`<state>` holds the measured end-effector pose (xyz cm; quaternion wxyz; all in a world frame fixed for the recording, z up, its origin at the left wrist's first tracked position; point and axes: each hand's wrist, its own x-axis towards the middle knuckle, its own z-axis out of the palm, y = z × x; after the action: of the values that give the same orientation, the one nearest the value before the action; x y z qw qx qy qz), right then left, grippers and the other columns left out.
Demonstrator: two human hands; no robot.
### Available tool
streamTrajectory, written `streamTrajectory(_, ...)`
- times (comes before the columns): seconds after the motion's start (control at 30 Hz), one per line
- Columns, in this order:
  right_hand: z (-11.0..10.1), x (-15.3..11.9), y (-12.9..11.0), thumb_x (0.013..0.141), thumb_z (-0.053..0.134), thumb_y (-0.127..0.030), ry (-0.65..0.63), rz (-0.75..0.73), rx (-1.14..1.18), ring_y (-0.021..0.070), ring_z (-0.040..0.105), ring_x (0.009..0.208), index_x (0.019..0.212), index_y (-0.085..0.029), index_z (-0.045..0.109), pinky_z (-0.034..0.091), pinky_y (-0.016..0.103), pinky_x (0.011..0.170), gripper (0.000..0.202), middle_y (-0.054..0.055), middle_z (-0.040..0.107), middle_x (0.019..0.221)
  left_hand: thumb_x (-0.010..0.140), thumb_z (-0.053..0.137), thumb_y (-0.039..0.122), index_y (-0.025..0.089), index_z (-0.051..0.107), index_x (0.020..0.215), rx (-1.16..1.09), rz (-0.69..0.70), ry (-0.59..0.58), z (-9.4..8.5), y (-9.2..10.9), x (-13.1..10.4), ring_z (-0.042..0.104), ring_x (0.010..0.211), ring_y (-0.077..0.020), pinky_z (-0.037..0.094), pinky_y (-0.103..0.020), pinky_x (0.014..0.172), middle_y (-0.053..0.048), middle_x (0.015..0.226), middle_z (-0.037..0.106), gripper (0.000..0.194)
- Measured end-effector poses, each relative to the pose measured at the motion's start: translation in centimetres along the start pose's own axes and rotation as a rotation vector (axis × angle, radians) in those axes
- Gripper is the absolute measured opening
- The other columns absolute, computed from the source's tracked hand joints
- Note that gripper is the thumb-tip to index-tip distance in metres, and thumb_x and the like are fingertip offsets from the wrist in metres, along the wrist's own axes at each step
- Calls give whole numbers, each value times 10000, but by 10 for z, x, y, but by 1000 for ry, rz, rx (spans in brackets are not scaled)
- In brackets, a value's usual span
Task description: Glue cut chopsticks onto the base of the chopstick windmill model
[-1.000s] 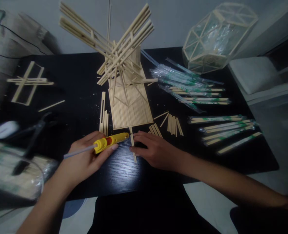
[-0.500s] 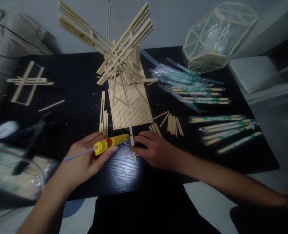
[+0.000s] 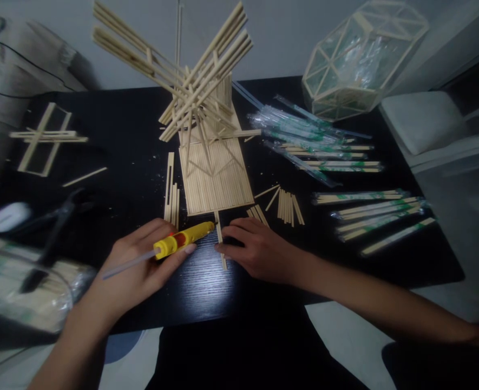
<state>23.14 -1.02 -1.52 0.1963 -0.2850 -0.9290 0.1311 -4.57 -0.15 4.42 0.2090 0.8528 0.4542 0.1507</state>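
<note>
My left hand [image 3: 142,260] is wrapped round a yellow hot glue gun [image 3: 184,238] with a pale glue stick [image 3: 128,265] poking out of its back end. The gun's nozzle is close to a thin wooden stick [image 3: 218,230], which lies upright in view below the model's base. My right hand [image 3: 259,249] pinches this stick between thumb and fingers near its lower half. Beyond both hands stands a windmill model [image 3: 217,179] built of wooden sticks, its crossed blades [image 3: 196,97] rising toward me.
Short cut sticks [image 3: 288,208] lie right of the model, and longer sticks [image 3: 172,195] left of it. Wrapped chopsticks [image 3: 316,135] cover the right side. Dark pliers [image 3: 56,227] and a crossed stick frame [image 3: 46,138] are at left. A faceted lantern-like frame [image 3: 361,65] stands back right.
The glue gun has shifted very slightly left and toward me in my left hand. My right hand and the stick stay in place.
</note>
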Motion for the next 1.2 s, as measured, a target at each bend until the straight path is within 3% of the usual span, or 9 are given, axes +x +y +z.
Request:
streamTrajectory(0.13, 0, 0, 0, 991, 611, -89, 1, 3, 2, 271, 571, 1164, 1232, -158, 733, 508, 413, 983, 279, 123, 677, 1197, 1048, 572, 434, 196, 689, 888, 7, -21, -51, 0, -2, -1, 641, 732, -160, 515, -290, 663, -34, 858, 659, 309)
streamTrajectory(0.5, 2, 0, 1, 989, 601, -70, 31, -13, 16, 260, 571, 1125, 1213, -147, 741, 531, 391, 943, 275, 118, 670, 1175, 1045, 597, 398, 194, 672, 873, -20, -10, 27, 3, -1, 10, 637, 738, -154, 499, -276, 682, -16, 823, 638, 278)
streamTrajectory(0.73, 1, 1, 0, 1017, 587, -104, 14, -9, 12, 255, 575, 1133, 1222, -142, 738, 543, 384, 940, 257, 122, 671, 1190, 1055, 581, 398, 187, 667, 852, -48, -3, -80, -1, 0, 5, 591, 660, -125, 461, -259, 611, -1, 775, 601, 305)
streamTrajectory(0.97, 3, 1, 1, 980, 626, -76, 38, -19, 15, 263, 585, 1098, 1195, -137, 749, 549, 391, 922, 255, 122, 678, 1161, 1054, 572, 417, 202, 666, 868, -45, -2, 11, 5, -3, 10, 619, 688, -144, 484, -280, 646, -7, 785, 619, 299)
streamTrajectory(1.2, 2, 1, 0, 1001, 600, -78, 21, -8, 14, 251, 583, 1116, 1210, -150, 741, 542, 388, 925, 262, 127, 677, 1191, 1051, 571, 425, 208, 643, 812, -72, -28, -11, 2, 0, 13, 630, 670, -149, 504, -292, 655, 2, 762, 630, 330)
